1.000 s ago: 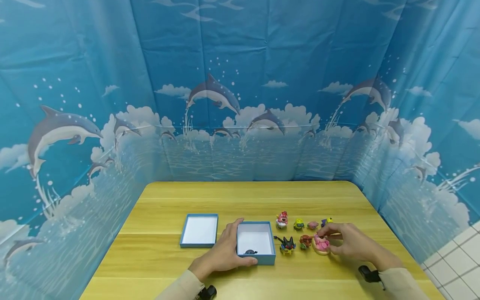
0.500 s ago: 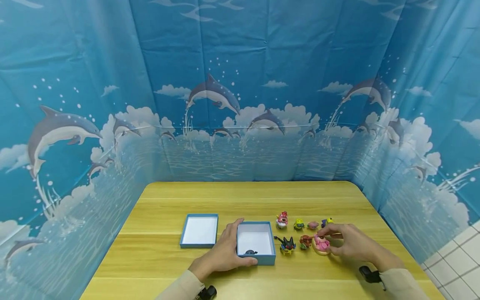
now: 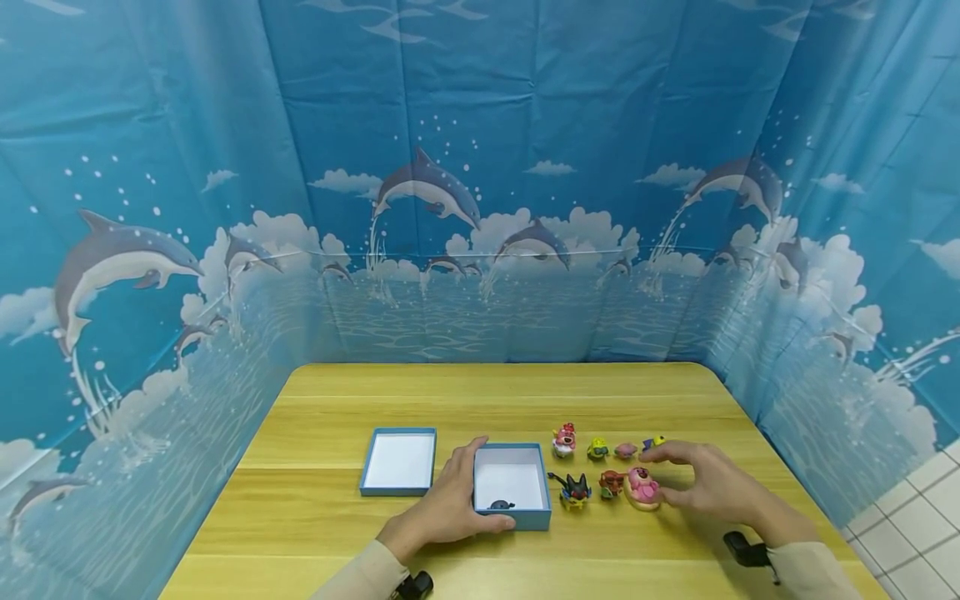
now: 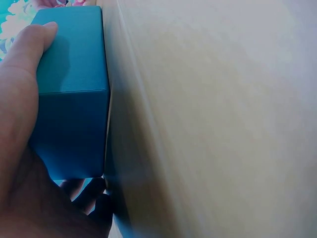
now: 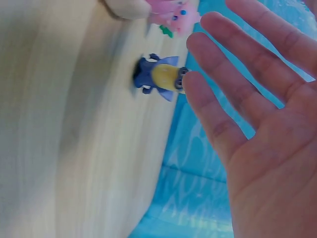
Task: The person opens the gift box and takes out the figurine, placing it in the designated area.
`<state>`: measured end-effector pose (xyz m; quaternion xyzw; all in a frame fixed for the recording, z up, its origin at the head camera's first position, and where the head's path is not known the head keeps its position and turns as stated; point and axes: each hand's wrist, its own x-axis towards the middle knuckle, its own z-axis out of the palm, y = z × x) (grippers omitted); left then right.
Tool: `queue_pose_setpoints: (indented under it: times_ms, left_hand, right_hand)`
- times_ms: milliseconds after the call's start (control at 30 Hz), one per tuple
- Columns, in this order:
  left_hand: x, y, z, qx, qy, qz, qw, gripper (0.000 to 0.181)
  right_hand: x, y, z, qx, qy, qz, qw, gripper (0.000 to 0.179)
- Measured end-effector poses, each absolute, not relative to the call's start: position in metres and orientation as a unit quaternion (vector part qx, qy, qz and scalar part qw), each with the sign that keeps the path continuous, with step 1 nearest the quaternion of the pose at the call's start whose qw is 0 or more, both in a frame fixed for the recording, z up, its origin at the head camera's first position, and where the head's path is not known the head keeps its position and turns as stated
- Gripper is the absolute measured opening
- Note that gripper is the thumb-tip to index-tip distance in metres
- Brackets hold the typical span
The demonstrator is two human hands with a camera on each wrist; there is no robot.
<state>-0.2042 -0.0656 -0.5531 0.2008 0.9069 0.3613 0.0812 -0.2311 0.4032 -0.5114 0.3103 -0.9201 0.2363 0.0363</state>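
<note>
My left hand [image 3: 444,500] grips a blue box [image 3: 513,518] by its left side, thumb along the front wall. In the left wrist view the thumb presses the blue box [image 4: 74,54], with fingers behind its corner. A small dark figure [image 3: 501,504] lies inside, against the near wall. My right hand [image 3: 712,487] is spread just right of a pink bear figurine [image 3: 643,488] on a round tan base. Its straight fingers overlap a yellow-and-purple figurine [image 3: 654,444] behind. The right wrist view shows that figurine [image 5: 161,77] standing on the table past the fingertips, nothing held.
A blue-rimmed lid [image 3: 398,461] with a white inside lies left of the box. Between box and bear stand a black-eared figurine [image 3: 575,492] and a reddish-brown one [image 3: 611,483]. Behind them are a red-and-white figurine [image 3: 564,440], a yellow-green one [image 3: 597,449] and a small pink one [image 3: 626,451].
My right hand has let go of the pink bear figurine and drawn slightly right, its fingers spreading. The figurine stays in place. My left hand and the box have not moved.
</note>
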Motion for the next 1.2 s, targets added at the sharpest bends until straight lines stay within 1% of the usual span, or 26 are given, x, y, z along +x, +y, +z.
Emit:
queue_pose_setpoints:
  times_ms: [167, 367, 600, 833, 1200]
  left_hand:
    - [-0.205, -0.066, -0.554, 0.200, 0.907, 0.362, 0.083, 0.137]
    - [-0.206, -0.067, -0.559, 0.199, 0.907, 0.362, 0.083, 0.138]
    - [-0.208, -0.066, -0.561, 0.202, 0.907, 0.360, 0.079, 0.138]
    - [-0.204, -0.065, -0.556, 0.205, 0.909, 0.355, 0.074, 0.138]
    - [-0.203, -0.064, -0.553, 0.204, 0.909, 0.357, 0.074, 0.137]
  right_hand:
    - [-0.230, 0.402, -0.503, 0.337, -0.907, 0.235, 0.089, 0.048]
    - [-0.226, 0.396, -0.491, 0.342, -0.903, 0.230, 0.122, 0.048]
    - [-0.221, 0.385, -0.479, 0.345, -0.904, 0.220, 0.127, 0.047]
    - [-0.218, 0.372, -0.470, 0.365, -0.894, 0.225, 0.130, 0.053]
    - [-0.219, 0.357, -0.467, 0.386, -0.888, 0.204, 0.145, 0.049]
